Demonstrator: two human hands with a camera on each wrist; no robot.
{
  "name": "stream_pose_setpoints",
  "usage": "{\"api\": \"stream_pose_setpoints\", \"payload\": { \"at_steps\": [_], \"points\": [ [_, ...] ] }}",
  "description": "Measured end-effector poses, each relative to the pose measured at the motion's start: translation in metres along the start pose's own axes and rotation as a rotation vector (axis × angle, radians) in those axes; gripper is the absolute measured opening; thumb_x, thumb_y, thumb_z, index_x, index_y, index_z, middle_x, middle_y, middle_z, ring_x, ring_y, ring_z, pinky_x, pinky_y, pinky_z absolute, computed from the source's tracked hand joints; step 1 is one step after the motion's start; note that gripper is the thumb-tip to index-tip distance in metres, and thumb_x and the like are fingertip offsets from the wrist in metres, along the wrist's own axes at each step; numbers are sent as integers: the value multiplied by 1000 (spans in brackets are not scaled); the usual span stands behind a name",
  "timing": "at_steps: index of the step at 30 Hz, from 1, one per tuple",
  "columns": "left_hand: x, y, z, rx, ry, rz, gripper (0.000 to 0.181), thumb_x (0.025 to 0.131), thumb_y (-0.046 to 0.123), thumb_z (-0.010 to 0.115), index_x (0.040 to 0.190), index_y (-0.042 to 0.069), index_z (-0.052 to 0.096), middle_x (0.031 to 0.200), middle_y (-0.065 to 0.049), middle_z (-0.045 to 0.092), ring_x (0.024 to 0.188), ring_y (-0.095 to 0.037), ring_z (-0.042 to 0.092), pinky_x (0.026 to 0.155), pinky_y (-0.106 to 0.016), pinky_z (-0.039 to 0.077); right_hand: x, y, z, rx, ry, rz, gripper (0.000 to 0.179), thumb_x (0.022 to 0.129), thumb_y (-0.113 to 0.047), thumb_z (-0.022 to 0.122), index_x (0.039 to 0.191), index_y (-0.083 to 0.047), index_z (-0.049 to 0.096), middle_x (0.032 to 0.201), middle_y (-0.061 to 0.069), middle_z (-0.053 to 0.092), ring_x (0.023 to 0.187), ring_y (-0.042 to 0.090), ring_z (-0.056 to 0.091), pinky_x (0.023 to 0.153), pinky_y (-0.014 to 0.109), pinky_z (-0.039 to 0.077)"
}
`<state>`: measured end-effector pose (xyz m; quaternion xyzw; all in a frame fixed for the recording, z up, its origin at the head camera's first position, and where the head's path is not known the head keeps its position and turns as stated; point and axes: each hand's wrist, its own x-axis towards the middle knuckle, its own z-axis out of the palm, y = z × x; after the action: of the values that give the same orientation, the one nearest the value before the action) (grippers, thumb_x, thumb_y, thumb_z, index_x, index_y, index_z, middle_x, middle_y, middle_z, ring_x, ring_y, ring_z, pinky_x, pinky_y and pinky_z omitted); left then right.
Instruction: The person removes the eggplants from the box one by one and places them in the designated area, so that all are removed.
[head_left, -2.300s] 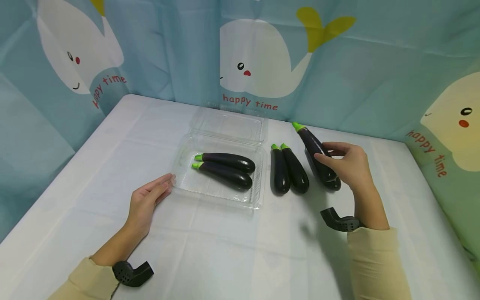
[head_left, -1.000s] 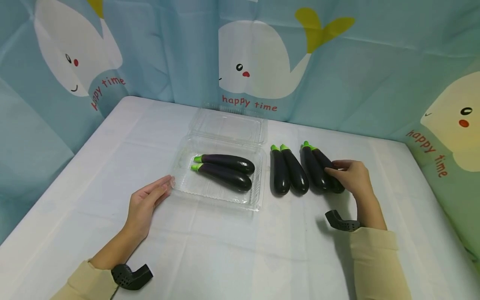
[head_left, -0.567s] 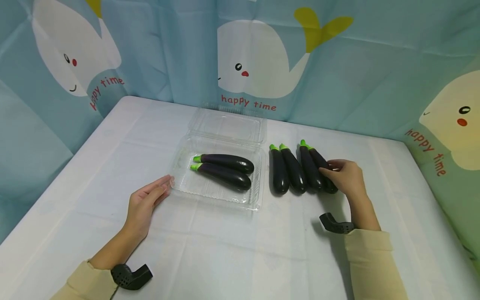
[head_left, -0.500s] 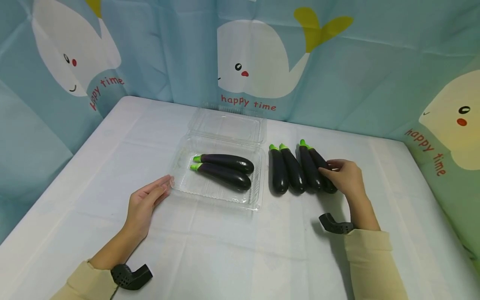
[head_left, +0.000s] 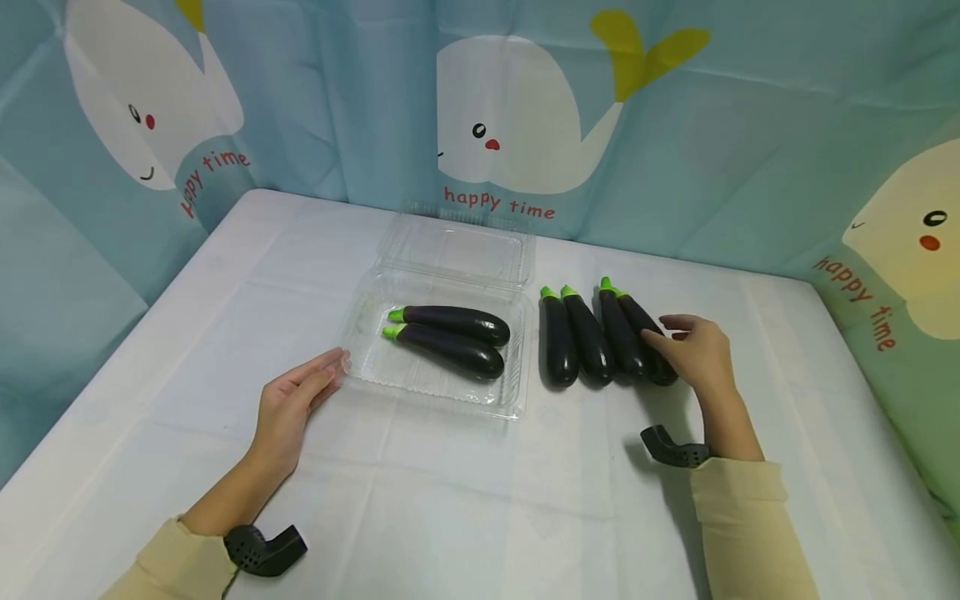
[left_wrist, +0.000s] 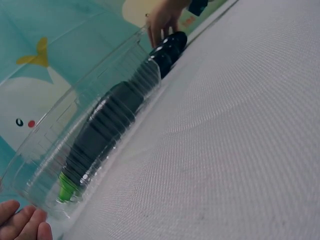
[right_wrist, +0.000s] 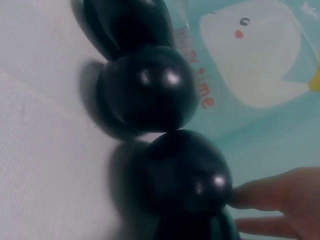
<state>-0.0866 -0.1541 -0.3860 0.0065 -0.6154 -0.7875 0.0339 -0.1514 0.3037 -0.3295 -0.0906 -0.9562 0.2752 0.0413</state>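
Note:
A clear plastic clamshell container [head_left: 435,398] lies with its lid [head_left: 453,250] folded back. Inside, two dark eggplants [head_left: 450,350] with green stems rest side by side. My left hand [head_left: 288,408] touches the container's left front corner with its fingertips, fingers fairly straight. To the right of the container, several more eggplants [head_left: 588,342] lie in a row on the table, stems pointing away from me. My right hand [head_left: 697,350] is at the rightmost eggplant [head_left: 637,317], thumb and fingers spread apart around its upper side. In the right wrist view, fingertips [right_wrist: 250,197] are right at the rounded end of an eggplant [right_wrist: 187,170].
A white cloth [head_left: 450,500] covers the table. Behind it hangs a blue curtain [head_left: 337,108] printed with whales, close to the back edge. Black wrist cameras [head_left: 262,550] are strapped over both beige sleeves.
My right hand has set a lifted eggplant down at the right of the row and nudged that pair left against the others. Its fingers have now spread slightly. My left hand stays put.

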Motion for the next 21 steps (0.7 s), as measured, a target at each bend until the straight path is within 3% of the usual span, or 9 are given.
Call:
{"api": "stream_pose_setpoints", "payload": {
  "at_steps": [7, 11, 21],
  "points": [
    [1, 0, 0, -1, -2, -2, 39, 94, 6, 51, 121, -21, 44, 110, 6, 64, 103, -6, 58, 88, -20, 46, -5, -17, -3, 31, 103, -8, 51, 88, -32, 60, 121, 6, 55, 118, 28, 54, 108, 43, 48, 82, 53, 45],
    [1, 0, 0, 1, -2, -4, 39, 94, 6, 51, 121, -21, 44, 110, 7, 64, 103, -6, 58, 88, -20, 46, -8, -29, -6, 58, 122, -37, 50, 88, -33, 60, 121, 4, 57, 118, 26, 55, 104, 42, 51, 81, 52, 46],
    [1, 0, 0, -12, 1, -5, 39, 93, 5, 52, 121, -22, 44, 110, 6, 64, 102, -6, 59, 87, -20, 46, -23, -66, 1, 117, 105, -218, 38, 85, -19, 66, 115, 4, 61, 110, 22, 60, 101, 35, 56, 80, 46, 50]
  ]
}}
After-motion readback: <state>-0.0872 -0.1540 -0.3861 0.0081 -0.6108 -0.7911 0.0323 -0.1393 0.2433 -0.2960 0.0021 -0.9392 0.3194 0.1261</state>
